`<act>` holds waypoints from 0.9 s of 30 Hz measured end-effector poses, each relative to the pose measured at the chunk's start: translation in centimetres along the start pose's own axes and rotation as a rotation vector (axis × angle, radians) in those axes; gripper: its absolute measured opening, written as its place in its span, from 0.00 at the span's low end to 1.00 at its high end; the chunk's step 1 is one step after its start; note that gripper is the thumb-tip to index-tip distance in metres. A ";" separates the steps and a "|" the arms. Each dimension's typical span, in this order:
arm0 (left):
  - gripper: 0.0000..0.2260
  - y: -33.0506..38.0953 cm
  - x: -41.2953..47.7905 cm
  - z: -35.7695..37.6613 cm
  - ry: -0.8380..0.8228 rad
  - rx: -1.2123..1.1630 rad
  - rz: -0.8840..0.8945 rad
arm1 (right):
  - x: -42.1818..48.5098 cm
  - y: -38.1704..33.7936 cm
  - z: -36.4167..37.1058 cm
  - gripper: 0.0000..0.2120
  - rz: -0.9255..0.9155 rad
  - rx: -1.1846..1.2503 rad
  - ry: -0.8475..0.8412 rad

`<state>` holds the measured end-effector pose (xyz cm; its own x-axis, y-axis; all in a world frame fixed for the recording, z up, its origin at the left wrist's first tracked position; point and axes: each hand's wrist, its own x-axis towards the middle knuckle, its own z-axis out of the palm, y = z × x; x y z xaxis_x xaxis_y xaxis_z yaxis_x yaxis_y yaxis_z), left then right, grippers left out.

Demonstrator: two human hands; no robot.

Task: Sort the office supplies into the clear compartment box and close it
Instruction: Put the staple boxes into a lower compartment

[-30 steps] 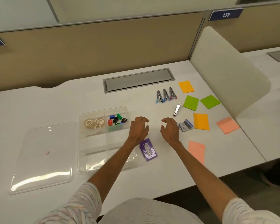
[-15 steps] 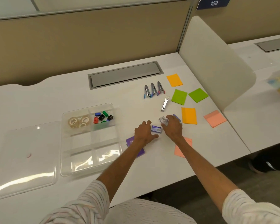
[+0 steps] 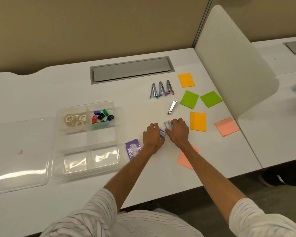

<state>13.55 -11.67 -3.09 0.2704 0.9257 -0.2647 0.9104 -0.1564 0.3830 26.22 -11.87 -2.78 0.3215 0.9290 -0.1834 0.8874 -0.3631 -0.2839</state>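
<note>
**Box.** The clear compartment box (image 3: 102, 138) is rigid, glossy plastic with rounded corners and is divided into six cells, two across and three deep. It sits open on the white matte desk (image 3: 41, 93), left of the hands. Its flat transparent lid (image 3: 19, 156) lies just beside it on the left.

**Contents.** The far-left cell holds translucent tape rolls (image 3: 74, 119). The far-right cell holds small blocky pencil sharpeners (image 3: 102, 116) in red, blue, green and black. The other four cells show only glare.

**Loose items.**
- Three metal staplers (image 3: 161, 88) with coloured tips stand in a row.
- A shiny steel clipper-shaped tool (image 3: 172, 106) lies below them.
- Square paper sticky-note pads lie to the right: orange (image 3: 186, 80), green (image 3: 189, 98) and salmon (image 3: 226, 126).
- A flat purple cardboard packet (image 3: 133, 149) lies between the box and the left forearm.

**Hands.**
- Both arms reach forward, palms down, and converge mid-desk.
- The left hand (image 3: 153, 136) is curled, with its fingertips gripping a blue-edged staple box (image 3: 162, 133).
- The right hand (image 3: 178, 132), knuckles raised, pinches a grey staple box (image 3: 167, 124) at its thumb side.
- The two small cartons sit just beside each other.
</note>
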 end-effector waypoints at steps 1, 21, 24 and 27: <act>0.22 -0.1 0.1 -0.1 -0.004 -0.011 0.008 | 0.1 0.1 0.0 0.21 0.000 -0.006 -0.005; 0.25 -7.6 0.8 -9.4 0.178 -0.091 0.043 | 1.1 -8.4 -2.2 0.14 -0.011 0.520 -0.006; 0.26 -9.9 0.1 -11.4 0.207 -0.122 0.017 | 1.0 -11.1 -2.4 0.14 -0.066 0.539 -0.008; 0.26 -13.0 -1.2 -13.0 0.236 -0.171 -0.032 | 0.5 -14.4 -2.2 0.15 -0.129 0.543 -0.036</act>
<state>-2.65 -6.23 3.73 0.1441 0.9869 -0.0729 0.8460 -0.0846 0.5264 14.34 -6.00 3.25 0.2016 0.9687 -0.1449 0.6180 -0.2406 -0.7485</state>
